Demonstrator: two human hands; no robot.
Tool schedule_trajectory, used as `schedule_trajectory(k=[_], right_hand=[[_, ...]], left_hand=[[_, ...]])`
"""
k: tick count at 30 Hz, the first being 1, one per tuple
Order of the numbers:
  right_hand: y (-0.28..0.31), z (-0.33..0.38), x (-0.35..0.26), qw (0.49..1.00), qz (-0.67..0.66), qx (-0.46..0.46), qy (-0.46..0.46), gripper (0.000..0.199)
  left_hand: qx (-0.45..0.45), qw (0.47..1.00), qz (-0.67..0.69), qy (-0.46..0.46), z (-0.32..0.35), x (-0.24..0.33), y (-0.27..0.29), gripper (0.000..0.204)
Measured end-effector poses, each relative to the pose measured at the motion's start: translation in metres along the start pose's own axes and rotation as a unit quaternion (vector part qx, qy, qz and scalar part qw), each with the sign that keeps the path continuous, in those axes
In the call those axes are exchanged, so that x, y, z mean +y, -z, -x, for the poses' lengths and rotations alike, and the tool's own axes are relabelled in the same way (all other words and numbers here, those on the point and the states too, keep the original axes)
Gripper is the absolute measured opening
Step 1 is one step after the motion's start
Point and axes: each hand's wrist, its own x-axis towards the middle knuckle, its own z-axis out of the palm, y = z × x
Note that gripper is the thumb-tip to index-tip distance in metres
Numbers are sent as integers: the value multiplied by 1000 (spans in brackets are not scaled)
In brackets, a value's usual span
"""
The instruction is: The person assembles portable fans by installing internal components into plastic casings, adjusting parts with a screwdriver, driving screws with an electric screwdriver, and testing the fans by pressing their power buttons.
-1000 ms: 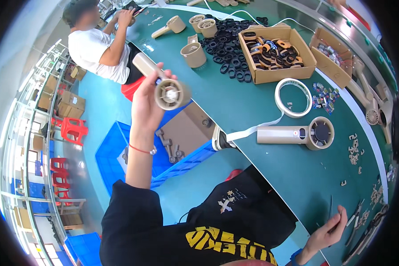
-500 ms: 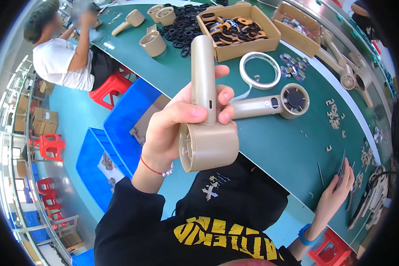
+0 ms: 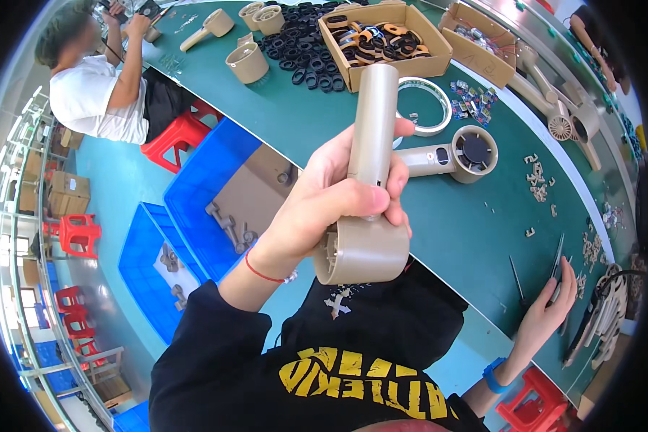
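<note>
Plainly, the beige fan is held in the curled left hand, handle pointed away from the black shirt.

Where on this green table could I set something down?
A broad bare patch of the green table lies between the beige fan with the dark centre and the right hand. Another lies between the black rings and the table's near edge. It's crowded around the rings and cardboard box.

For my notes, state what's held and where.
Left hand: beige fan, by its handle near the head. Right hand: at a slim tool; grip unclear.
</note>
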Motion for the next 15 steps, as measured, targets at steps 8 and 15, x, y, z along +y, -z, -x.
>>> schedule_trajectory(k=[8,15], right_hand=[[7,35,-93,844,-516,-145,29,66],[-15,35,-142,705,-681,-194,-42,97]], left_hand=[[54,997,35,-41,-13,-21,-22,78],[-11,999,31,-20,-5,-30,-39,68]])
